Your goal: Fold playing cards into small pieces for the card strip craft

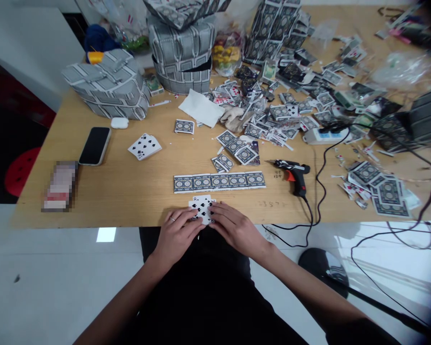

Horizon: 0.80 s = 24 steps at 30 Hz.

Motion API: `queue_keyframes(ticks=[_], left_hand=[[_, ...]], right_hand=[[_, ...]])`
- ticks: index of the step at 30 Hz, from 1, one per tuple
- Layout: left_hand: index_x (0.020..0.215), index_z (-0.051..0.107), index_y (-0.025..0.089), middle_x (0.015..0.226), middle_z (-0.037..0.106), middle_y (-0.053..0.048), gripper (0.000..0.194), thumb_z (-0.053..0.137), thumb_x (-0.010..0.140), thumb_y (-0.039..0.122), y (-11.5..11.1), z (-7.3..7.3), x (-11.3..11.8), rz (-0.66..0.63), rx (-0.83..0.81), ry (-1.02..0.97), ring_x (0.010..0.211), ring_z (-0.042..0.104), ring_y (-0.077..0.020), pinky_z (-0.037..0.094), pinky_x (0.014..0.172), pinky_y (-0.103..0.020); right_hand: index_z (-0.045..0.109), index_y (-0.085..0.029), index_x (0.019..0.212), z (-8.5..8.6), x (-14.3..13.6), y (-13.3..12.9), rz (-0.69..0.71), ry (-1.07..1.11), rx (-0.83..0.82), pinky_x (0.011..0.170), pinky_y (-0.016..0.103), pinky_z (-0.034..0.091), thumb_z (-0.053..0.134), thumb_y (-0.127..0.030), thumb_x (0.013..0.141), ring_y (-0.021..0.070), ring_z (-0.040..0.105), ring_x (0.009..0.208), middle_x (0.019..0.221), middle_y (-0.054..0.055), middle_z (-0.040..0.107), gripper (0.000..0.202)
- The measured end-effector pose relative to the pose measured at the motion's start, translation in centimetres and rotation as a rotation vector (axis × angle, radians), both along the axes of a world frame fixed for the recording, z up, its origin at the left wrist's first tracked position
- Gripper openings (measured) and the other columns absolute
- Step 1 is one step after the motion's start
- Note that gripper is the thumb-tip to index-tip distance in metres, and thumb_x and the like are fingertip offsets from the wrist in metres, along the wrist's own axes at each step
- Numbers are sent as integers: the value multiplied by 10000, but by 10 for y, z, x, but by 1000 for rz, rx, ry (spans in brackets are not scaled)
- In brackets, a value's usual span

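Both hands, left hand (175,233) and right hand (234,227), pinch a spade card (202,209) in their fingers; a card strip (219,181) lies joined; many loose cards (273,110) wait.

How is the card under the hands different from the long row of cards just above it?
The card under the hands lies face up, showing black spades; the row of cards lies face down, showing patterned backs. The card is single and pinned by the left hand and right hand; the row is five joined cards, untouched. Both lie flat on the wooden table.
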<state>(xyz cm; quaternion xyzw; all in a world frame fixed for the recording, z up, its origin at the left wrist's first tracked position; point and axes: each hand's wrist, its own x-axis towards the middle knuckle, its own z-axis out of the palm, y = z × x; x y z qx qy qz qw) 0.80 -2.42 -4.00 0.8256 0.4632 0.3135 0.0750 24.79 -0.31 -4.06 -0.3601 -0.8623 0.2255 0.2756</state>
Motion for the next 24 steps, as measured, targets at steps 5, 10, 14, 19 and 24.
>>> queue_keyframes(ticks=[5,10,14,19,24], left_hand=[[1087,795,235,1143,815,-39,134,789,957,205,0,0,0,-9,8,-3,1103,740,-241,579,932,-422],[1077,796,237,1145,818,-34,102,765,982,219,0,0,-1,-4,20,18,1091,744,-234,570,930,-416],[1054,802,239,1130,821,-32,77,762,988,233,0,0,0,3,16,15,1077,746,-230,568,927,-409],[1017,803,234,1114,820,-29,49,772,980,242,1,1,2,15,-4,5,1065,741,-228,557,917,-405],[997,795,233,1101,819,-23,44,752,994,236,3,4,2,11,-33,-2,1059,736,-223,541,923,-397]], right_hand=[[716,-152,1333,-1,0,-1,-3,1,13,1237,536,547,633,-213,1082,278,713,1325,1345,141,767,272],[709,-154,1362,0,1,1,-2,-23,39,1229,533,553,641,-204,1077,284,715,1329,1344,136,773,297],[721,-161,1343,0,2,3,31,-54,64,1216,534,566,637,-186,1074,294,711,1339,1336,129,782,283],[737,-167,1277,1,1,2,12,-46,91,1192,529,589,620,-176,1081,289,733,1303,1333,127,784,228],[736,-168,1238,2,0,4,4,-30,83,1155,511,616,606,-155,1083,280,739,1278,1308,123,791,202]])
